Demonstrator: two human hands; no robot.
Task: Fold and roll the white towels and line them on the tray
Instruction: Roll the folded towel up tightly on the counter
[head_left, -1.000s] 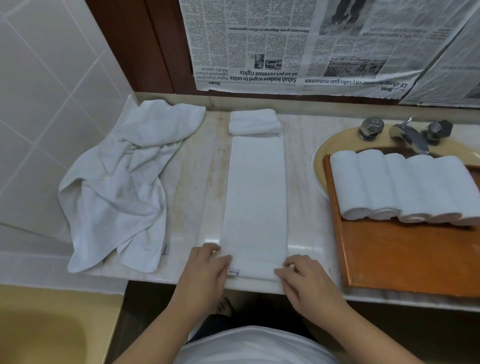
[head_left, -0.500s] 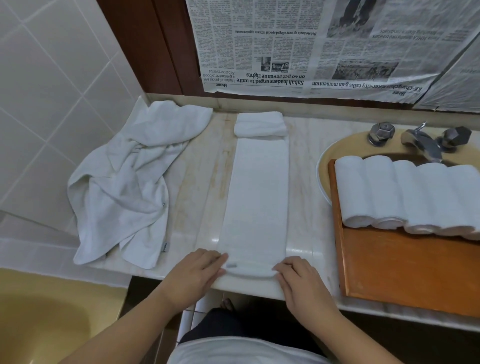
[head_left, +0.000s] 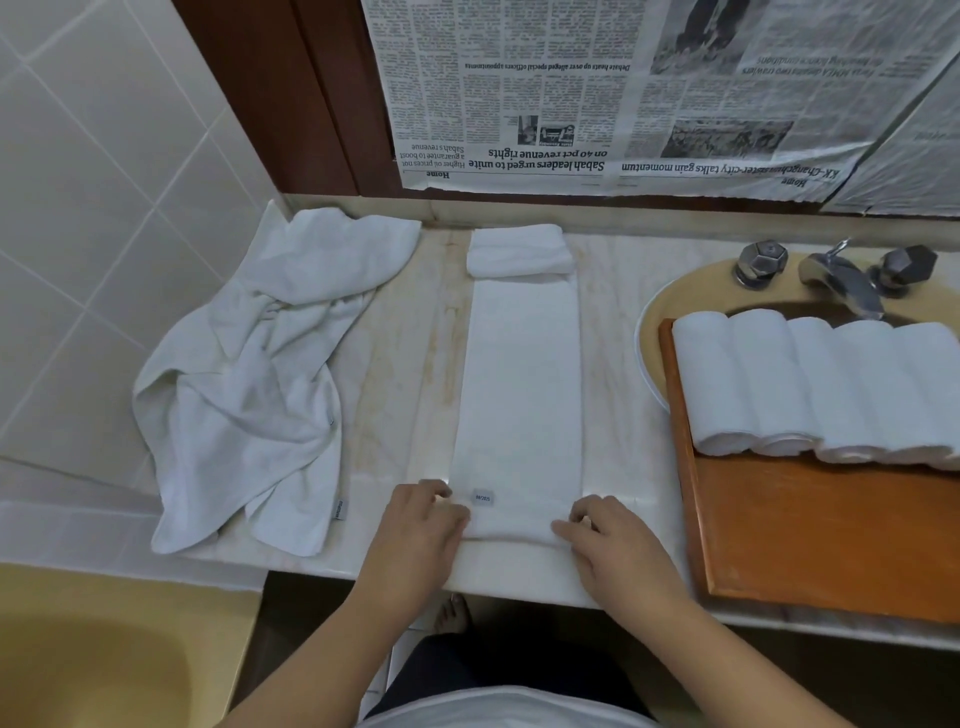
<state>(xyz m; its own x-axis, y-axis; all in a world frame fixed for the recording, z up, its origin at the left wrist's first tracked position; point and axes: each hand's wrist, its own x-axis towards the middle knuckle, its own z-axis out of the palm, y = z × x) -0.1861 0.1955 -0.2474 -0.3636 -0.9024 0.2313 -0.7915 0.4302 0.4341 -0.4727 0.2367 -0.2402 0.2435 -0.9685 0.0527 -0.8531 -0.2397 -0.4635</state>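
- Since the earlier frames, the near end of the folded towel strip (head_left: 519, 395) has been turned over on itself into a first small roll, and a grey label now faces up on it.
- At the near edge of the tabletop (head_left: 405, 364), the left hand (head_left: 415, 535) and right hand (head_left: 613, 545) sit at the two ends of that roll, fingers curled onto the cloth and pressing it, not closed around it.
- Farther off, the strip lies flat and straight, running away to a small folded wad at its far end.
- To the left lies a crumpled heap of loose towels (head_left: 249, 374), not yet folded.
- To the right, the wooden tray (head_left: 831, 535) rests partly over the sink, with five rolled towels (head_left: 815, 384) lined side by side along its far part; its near part is bare.
- Risk, as I judge it: uneven pressure from the two hands would send the roll off line into a cone, and a loose start would leave it slack beside the others.
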